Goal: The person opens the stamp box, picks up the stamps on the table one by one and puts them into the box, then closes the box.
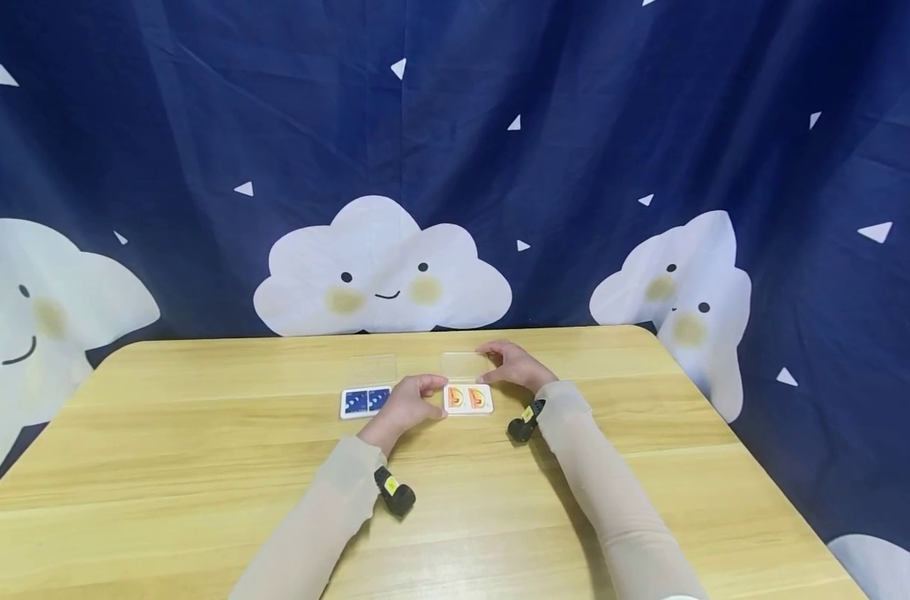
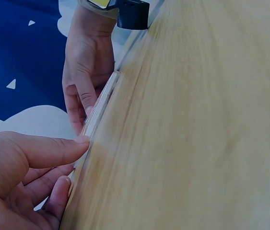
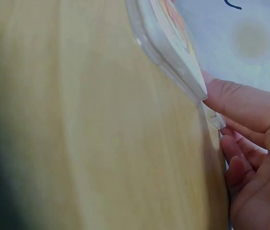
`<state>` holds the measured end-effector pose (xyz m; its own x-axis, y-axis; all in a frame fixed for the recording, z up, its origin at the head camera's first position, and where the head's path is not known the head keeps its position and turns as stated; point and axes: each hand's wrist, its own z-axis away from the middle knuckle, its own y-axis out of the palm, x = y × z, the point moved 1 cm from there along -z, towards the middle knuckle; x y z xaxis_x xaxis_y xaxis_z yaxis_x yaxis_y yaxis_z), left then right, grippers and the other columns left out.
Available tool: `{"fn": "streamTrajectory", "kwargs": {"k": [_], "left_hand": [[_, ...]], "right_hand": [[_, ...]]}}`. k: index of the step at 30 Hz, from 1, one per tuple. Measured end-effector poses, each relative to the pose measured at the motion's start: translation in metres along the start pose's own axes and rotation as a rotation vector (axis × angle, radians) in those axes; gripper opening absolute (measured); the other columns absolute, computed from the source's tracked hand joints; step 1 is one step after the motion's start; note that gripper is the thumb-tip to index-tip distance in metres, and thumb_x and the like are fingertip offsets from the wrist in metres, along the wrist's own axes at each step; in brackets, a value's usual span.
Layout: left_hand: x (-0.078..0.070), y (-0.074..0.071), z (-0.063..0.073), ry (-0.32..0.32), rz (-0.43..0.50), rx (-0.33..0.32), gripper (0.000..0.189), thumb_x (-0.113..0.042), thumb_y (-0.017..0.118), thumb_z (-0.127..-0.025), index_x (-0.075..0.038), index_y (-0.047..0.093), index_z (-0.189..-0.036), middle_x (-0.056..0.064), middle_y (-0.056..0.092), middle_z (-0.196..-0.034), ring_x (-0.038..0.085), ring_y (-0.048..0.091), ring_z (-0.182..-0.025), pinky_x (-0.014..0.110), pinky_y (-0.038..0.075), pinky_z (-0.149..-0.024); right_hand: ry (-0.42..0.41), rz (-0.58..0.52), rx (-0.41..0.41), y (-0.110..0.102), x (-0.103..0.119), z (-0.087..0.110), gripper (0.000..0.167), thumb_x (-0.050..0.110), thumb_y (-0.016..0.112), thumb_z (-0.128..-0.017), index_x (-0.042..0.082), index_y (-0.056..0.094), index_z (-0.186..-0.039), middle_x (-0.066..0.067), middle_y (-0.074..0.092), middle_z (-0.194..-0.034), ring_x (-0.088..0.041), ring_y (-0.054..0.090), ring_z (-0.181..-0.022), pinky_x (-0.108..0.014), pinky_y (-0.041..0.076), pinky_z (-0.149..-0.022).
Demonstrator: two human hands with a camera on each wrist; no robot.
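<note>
A clear plastic case (image 1: 467, 399) lies on the table with its transparent lid (image 1: 464, 365) folded back. Two white cards with orange-and-yellow pictures show side by side in it. My left hand (image 1: 408, 405) holds the case's left edge, thumb at the near corner and fingers at the far one. In the left wrist view its thumb (image 2: 72, 148) presses against the case's side. At the right, my right hand (image 1: 517, 367) grips the case by the hinge, thumb (image 3: 238, 100) at the case corner and fingertips along the lid.
Left of my left hand lies a second clear case (image 1: 353, 403) with dark blue cards, its lid (image 1: 372, 367) also folded back. Both stand on a light wooden table (image 1: 200, 467). Behind the far edge hangs a dark blue curtain (image 1: 455, 150) with clouds.
</note>
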<state>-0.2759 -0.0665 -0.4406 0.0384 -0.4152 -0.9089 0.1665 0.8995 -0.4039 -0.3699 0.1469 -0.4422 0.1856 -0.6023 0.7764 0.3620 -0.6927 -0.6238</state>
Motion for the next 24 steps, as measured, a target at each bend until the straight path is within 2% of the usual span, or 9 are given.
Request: {"fn": "streamTrajectory", "kwargs": {"k": [4, 8, 14, 24], "left_hand": [[0.003, 0.0, -0.002, -0.01, 0.02, -0.002, 0.053, 0.006, 0.075, -0.068, -0.01, 0.065, -0.118, 0.007, 0.061, -0.122, 0.025, 0.052, -0.111, 0.042, 0.039, -0.101], [0.005, 0.001, -0.003, -0.008, 0.022, -0.006, 0.054, 0.005, 0.076, -0.068, -0.009, 0.064, -0.118, 0.007, 0.061, -0.123, 0.026, 0.052, -0.111, 0.042, 0.04, -0.1], [0.001, 0.002, -0.001, -0.017, 0.02, -0.004, 0.054, 0.005, 0.076, -0.068, -0.01, 0.065, -0.118, 0.006, 0.061, -0.123, 0.025, 0.052, -0.111, 0.041, 0.04, -0.1], [0.003, 0.001, -0.002, -0.002, 0.021, 0.002, 0.054, 0.005, 0.076, -0.069, -0.009, 0.064, -0.12, 0.006, 0.061, -0.123, 0.024, 0.052, -0.11, 0.04, 0.04, -0.1]], "right_hand": [[-0.001, -0.045, -0.02, 0.001, -0.003, 0.0, 0.058, 0.01, 0.079, -0.073, 0.003, 0.056, -0.125, -0.014, 0.054, -0.127, -0.029, 0.046, -0.118, -0.042, 0.033, -0.106], [-0.005, -0.08, -0.039, 0.0, -0.005, 0.001, 0.057, 0.013, 0.08, -0.072, 0.003, 0.057, -0.123, -0.012, 0.057, -0.118, -0.026, 0.048, -0.106, -0.039, 0.038, -0.097], [0.022, -0.129, -0.042, -0.005, -0.002, 0.009, 0.056, 0.016, 0.08, -0.073, 0.001, 0.058, -0.122, -0.012, 0.057, -0.111, -0.023, 0.048, -0.1, -0.032, 0.038, -0.089], [0.045, -0.257, -0.06, -0.004, 0.003, 0.023, 0.048, 0.003, 0.076, -0.073, -0.006, 0.057, -0.117, -0.007, 0.055, -0.094, -0.015, 0.046, -0.084, -0.022, 0.039, -0.074]]}}
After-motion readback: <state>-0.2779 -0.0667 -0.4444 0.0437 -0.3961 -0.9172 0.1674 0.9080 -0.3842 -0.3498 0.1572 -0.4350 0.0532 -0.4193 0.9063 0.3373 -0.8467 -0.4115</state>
